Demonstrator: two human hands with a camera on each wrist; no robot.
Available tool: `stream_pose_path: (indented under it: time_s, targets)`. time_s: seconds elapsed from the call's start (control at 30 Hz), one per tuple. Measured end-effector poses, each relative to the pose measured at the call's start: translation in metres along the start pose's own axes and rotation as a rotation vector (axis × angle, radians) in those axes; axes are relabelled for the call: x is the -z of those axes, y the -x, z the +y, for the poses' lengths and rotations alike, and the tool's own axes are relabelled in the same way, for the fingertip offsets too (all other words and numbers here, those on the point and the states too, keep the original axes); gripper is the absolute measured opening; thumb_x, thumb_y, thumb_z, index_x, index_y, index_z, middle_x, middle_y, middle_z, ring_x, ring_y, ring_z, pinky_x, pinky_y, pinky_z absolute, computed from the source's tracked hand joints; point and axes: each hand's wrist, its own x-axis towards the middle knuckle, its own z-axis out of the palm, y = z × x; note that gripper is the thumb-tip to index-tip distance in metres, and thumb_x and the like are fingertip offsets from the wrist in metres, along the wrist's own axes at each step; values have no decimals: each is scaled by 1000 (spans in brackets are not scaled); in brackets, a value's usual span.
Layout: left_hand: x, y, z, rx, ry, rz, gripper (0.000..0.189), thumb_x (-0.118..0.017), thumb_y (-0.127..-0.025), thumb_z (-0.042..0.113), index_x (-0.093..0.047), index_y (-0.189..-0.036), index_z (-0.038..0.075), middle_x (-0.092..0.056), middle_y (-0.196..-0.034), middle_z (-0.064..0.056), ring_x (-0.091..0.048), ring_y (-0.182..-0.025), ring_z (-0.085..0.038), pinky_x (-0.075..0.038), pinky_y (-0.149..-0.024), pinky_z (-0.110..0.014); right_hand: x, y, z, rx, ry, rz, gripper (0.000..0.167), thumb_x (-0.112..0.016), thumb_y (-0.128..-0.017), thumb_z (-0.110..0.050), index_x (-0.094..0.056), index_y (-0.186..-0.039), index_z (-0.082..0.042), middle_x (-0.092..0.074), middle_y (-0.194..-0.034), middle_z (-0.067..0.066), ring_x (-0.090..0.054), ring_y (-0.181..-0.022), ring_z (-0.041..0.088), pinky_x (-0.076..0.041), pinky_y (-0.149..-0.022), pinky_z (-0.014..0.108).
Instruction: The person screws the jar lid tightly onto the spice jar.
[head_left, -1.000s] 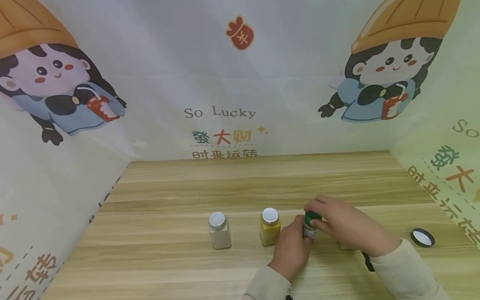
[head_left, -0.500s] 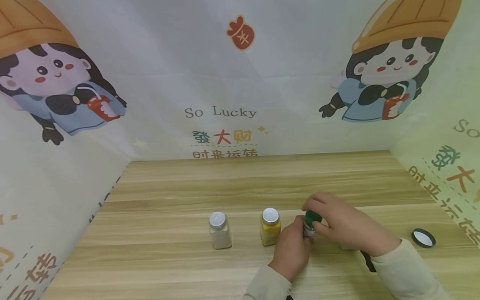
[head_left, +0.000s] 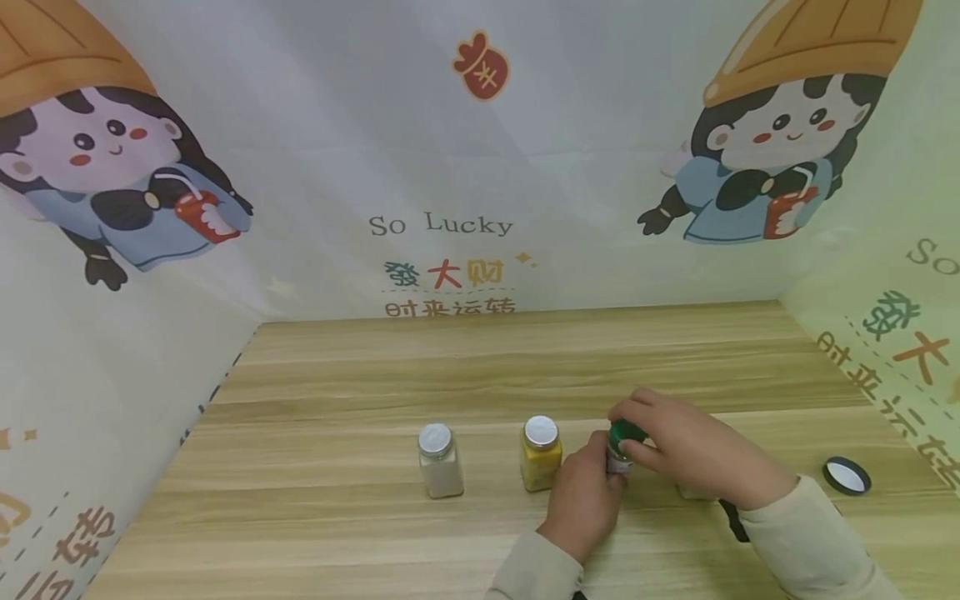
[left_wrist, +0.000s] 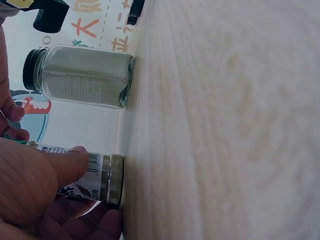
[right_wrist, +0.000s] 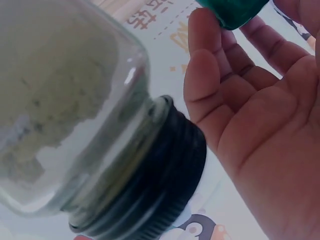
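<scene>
Near the table's right-hand middle, my left hand (head_left: pixel 587 500) grips a small labelled spice jar (left_wrist: pixel 95 175) with contents showing at its base. The jar stands upright, its base at the table. On top is a green cap (head_left: pixel 626 432), pinched by the thumb and fingers of my right hand (head_left: pixel 701 454). The right wrist view shows this cap (right_wrist: pixel 235 11) at the fingertips. Close by stands a square glass jar (left_wrist: pixel 87 76) with a black lid (right_wrist: pixel 165 175) and pale powder inside; my right hand mostly hides it in the head view.
Left of my hands stand a yellow-filled jar (head_left: pixel 541 457) and a jar of whitish powder (head_left: pixel 441 465), both with silver-white tops. A black-rimmed lid (head_left: pixel 847 476) lies at the right on the wooden table (head_left: pixel 337 375). Printed cloth walls (head_left: pixel 585 167) enclose the back and sides.
My right fingers loosen and lift slightly at the green cap half a second ago, then settle back around it. The left hand and the jar stay in place.
</scene>
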Motion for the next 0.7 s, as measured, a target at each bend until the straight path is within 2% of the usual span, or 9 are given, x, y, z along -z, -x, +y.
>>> stream_pose_path:
  time_s: [0.17, 0.27, 0.37, 0.43, 0.5, 0.7]
  targets:
    - [0, 0, 1, 3, 1, -4, 35, -77, -85, 8, -61, -116, 9, -71, -95, -3, -67, -85, -12, -54, -69, -28, 2, 1, -1, -15, 10, 9, 26, -69, -93, -14, -66, -118, -10, -60, -111, -1, -60, -95, 14, -53, -80, 37]
    - [-1, 0, 0, 9, 9, 0, 35, -77, -84, 7, -61, -115, 8, -71, -95, -3, -67, -85, -13, -54, -71, -28, 3, 0, -2, 42, -7, 19, 27, -64, -91, -4, -66, -117, -12, -60, -115, -1, -60, -100, 16, -53, -82, 39]
    - [-1, 0, -1, 12, 13, 7, 33, -78, -84, 7, -61, -112, 8, -71, -94, -4, -67, -85, -14, -54, -71, -28, 3, -1, -1, 118, -28, 23, 30, -61, -87, 4, -68, -110, -14, -60, -111, -4, -60, -99, 14, -53, -81, 37]
    - [-1, 0, -1, 12, 8, 6, 32, -78, -84, 8, -61, -111, 9, -71, -94, -4, -67, -85, -14, -54, -71, -29, 2, -2, -1, 140, -33, 20, 29, -62, -88, 4, -69, -107, -15, -60, -109, -6, -60, -97, 12, -53, -80, 36]
    - [0, 0, 0, 16, 14, -1, 32, -78, -85, 8, -61, -112, 8, -71, -95, -4, -67, -87, -14, -54, -72, -28, 3, -1, 0, 136, -36, 10, 26, -64, -89, 3, -69, -108, -15, -61, -107, -6, -60, -94, 11, -53, -79, 34]
    - [1, 0, 1, 13, 22, -14, 34, -77, -86, 7, -61, -116, 8, -70, -95, -3, -66, -86, -12, -54, -72, -27, 2, 0, 2, 50, -20, -13, 23, -68, -93, -8, -67, -116, -9, -59, -105, -3, -56, -83, 7, -52, -71, 29]
